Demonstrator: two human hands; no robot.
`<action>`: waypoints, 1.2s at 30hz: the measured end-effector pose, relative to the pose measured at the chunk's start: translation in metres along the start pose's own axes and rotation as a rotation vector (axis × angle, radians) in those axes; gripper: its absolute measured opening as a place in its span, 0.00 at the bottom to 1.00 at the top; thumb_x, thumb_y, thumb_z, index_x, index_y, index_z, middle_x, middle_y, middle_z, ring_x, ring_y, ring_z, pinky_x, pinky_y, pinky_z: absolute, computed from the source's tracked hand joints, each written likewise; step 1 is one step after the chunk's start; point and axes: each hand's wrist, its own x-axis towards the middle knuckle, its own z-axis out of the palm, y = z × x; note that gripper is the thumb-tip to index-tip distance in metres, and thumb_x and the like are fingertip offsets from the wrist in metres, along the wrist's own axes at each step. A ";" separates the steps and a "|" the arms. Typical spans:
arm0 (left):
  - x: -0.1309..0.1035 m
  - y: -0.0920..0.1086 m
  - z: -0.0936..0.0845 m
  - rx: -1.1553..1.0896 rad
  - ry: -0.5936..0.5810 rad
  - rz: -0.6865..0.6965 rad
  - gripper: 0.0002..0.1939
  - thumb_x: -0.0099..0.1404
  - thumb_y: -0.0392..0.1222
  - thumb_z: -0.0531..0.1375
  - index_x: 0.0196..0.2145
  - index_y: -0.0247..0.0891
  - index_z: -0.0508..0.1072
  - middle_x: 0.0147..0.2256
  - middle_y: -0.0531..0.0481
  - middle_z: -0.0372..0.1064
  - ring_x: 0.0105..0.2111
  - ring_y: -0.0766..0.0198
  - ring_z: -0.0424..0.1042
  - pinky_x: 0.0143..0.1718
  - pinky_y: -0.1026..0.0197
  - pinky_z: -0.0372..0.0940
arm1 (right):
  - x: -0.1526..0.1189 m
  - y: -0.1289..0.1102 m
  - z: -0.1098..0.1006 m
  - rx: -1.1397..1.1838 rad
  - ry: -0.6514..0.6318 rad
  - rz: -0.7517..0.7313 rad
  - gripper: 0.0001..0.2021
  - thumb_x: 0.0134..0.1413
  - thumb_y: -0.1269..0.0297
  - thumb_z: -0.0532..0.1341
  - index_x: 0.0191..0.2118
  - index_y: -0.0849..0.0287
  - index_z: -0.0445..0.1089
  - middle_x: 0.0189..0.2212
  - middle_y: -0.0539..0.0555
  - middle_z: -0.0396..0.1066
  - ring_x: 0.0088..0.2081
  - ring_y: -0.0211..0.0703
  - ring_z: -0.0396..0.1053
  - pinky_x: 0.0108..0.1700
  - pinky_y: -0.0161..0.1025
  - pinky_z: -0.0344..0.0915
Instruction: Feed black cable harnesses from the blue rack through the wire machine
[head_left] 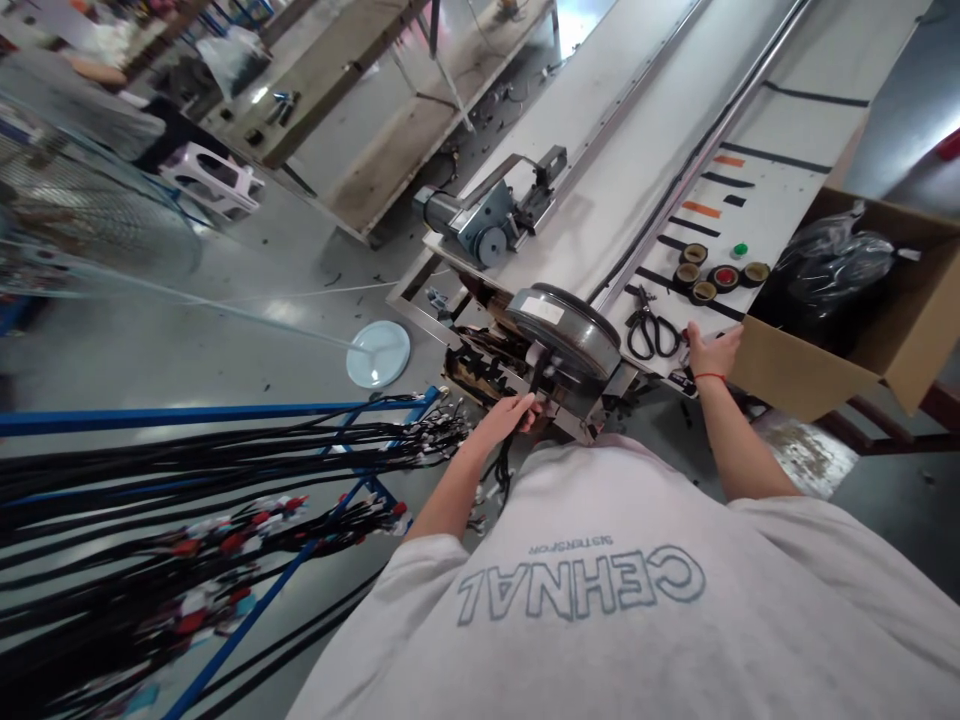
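My left hand (517, 412) is closed around a black wire harness (504, 468), whose lower end hangs down with small connectors. Just above that hand sits a round grey machine wheel (564, 325) with a white label. My right hand (712, 352) rests at the near edge of the white worktable, thumb and fingers apart. Left of it lie black-handled scissors (654, 335). Above it are several tape rolls (703, 291), one with a red core (724, 278), and a small green piece (740, 249). A small dark item by my right thumb is too blurred to name.
Many black harnesses (225, 450) hang over a blue rack (247, 408) at left. An open cardboard box (810, 370) with plastic-wrapped black goods stands at right. A motor unit (487, 225) sits on the bench. Further left are a white stool (214, 180) and a seated person (75, 100).
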 end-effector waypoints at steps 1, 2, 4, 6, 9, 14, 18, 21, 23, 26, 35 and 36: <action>0.000 0.000 -0.002 -0.007 -0.020 -0.028 0.28 0.61 0.65 0.55 0.27 0.34 0.72 0.16 0.54 0.62 0.17 0.69 0.59 0.22 0.64 0.57 | 0.000 0.000 0.000 0.002 0.002 -0.004 0.53 0.50 0.39 0.60 0.67 0.79 0.40 0.59 0.81 0.53 0.61 0.70 0.54 0.60 0.60 0.55; 0.000 0.000 -0.003 -0.018 -0.042 -0.041 0.29 0.60 0.67 0.54 0.26 0.34 0.72 0.15 0.54 0.61 0.16 0.69 0.59 0.21 0.64 0.56 | 0.000 0.000 -0.001 0.002 0.005 -0.007 0.53 0.50 0.40 0.61 0.67 0.79 0.41 0.59 0.81 0.53 0.62 0.70 0.54 0.60 0.60 0.55; 0.000 -0.003 -0.004 -0.044 -0.080 -0.053 0.31 0.60 0.69 0.52 0.25 0.34 0.71 0.16 0.52 0.64 0.16 0.69 0.60 0.21 0.64 0.56 | 0.000 0.000 0.000 0.000 0.013 -0.013 0.53 0.50 0.41 0.61 0.67 0.79 0.41 0.59 0.81 0.53 0.61 0.70 0.54 0.60 0.60 0.54; 0.002 -0.007 -0.003 -0.057 -0.083 -0.080 0.34 0.61 0.70 0.49 0.24 0.34 0.71 0.17 0.48 0.67 0.17 0.67 0.63 0.20 0.64 0.56 | 0.001 0.001 0.001 -0.005 0.020 -0.017 0.52 0.51 0.42 0.61 0.67 0.79 0.41 0.59 0.81 0.53 0.61 0.70 0.54 0.60 0.61 0.54; 0.007 -0.014 0.001 -0.052 -0.012 -0.088 0.35 0.62 0.70 0.48 0.25 0.33 0.73 0.20 0.46 0.71 0.18 0.67 0.65 0.21 0.64 0.58 | 0.002 0.003 0.003 -0.018 0.023 -0.015 0.52 0.51 0.41 0.60 0.67 0.80 0.40 0.60 0.82 0.52 0.61 0.71 0.54 0.59 0.62 0.55; 0.013 -0.017 0.001 -0.121 0.015 0.036 0.32 0.60 0.67 0.54 0.42 0.32 0.74 0.34 0.45 0.77 0.25 0.66 0.70 0.27 0.64 0.64 | 0.004 0.005 0.007 -0.045 0.029 -0.033 0.51 0.53 0.37 0.56 0.67 0.77 0.41 0.59 0.82 0.52 0.60 0.72 0.55 0.58 0.63 0.56; 0.017 -0.012 -0.004 -0.020 -0.013 0.069 0.28 0.61 0.65 0.54 0.35 0.34 0.73 0.30 0.45 0.76 0.28 0.62 0.74 0.33 0.61 0.68 | 0.005 0.006 0.007 -0.068 0.024 -0.034 0.52 0.52 0.37 0.56 0.67 0.78 0.41 0.59 0.82 0.52 0.59 0.71 0.57 0.57 0.62 0.57; 0.019 -0.008 -0.005 0.094 0.021 0.089 0.24 0.64 0.62 0.53 0.29 0.37 0.70 0.23 0.48 0.73 0.24 0.62 0.72 0.31 0.60 0.67 | 0.005 0.006 0.006 -0.067 0.017 -0.035 0.52 0.52 0.38 0.57 0.67 0.79 0.40 0.59 0.82 0.52 0.59 0.71 0.56 0.57 0.60 0.57; 0.017 -0.009 -0.004 0.082 0.048 0.081 0.24 0.64 0.61 0.52 0.28 0.37 0.69 0.20 0.51 0.70 0.21 0.65 0.69 0.28 0.61 0.65 | 0.004 0.005 0.005 -0.068 0.011 -0.029 0.52 0.52 0.39 0.57 0.67 0.79 0.40 0.59 0.82 0.51 0.60 0.71 0.56 0.58 0.60 0.57; 0.009 -0.012 0.000 -0.035 0.080 0.093 0.26 0.63 0.64 0.53 0.34 0.34 0.71 0.23 0.52 0.68 0.21 0.68 0.64 0.27 0.64 0.62 | 0.003 0.003 0.003 -0.071 0.002 -0.014 0.52 0.51 0.39 0.58 0.67 0.78 0.40 0.59 0.81 0.52 0.60 0.71 0.56 0.58 0.60 0.56; -0.001 -0.010 0.005 0.064 0.062 0.092 0.29 0.63 0.67 0.49 0.31 0.36 0.69 0.19 0.55 0.63 0.19 0.69 0.60 0.27 0.64 0.58 | 0.001 0.002 0.002 -0.041 0.011 -0.029 0.53 0.51 0.37 0.57 0.67 0.78 0.41 0.59 0.82 0.53 0.61 0.70 0.55 0.59 0.59 0.56; -0.003 -0.012 0.003 0.117 0.058 0.099 0.28 0.64 0.66 0.48 0.31 0.37 0.69 0.18 0.56 0.62 0.19 0.68 0.60 0.28 0.63 0.59 | 0.002 0.003 0.003 -0.039 0.012 -0.030 0.53 0.51 0.36 0.57 0.66 0.79 0.41 0.58 0.82 0.53 0.61 0.70 0.55 0.59 0.59 0.56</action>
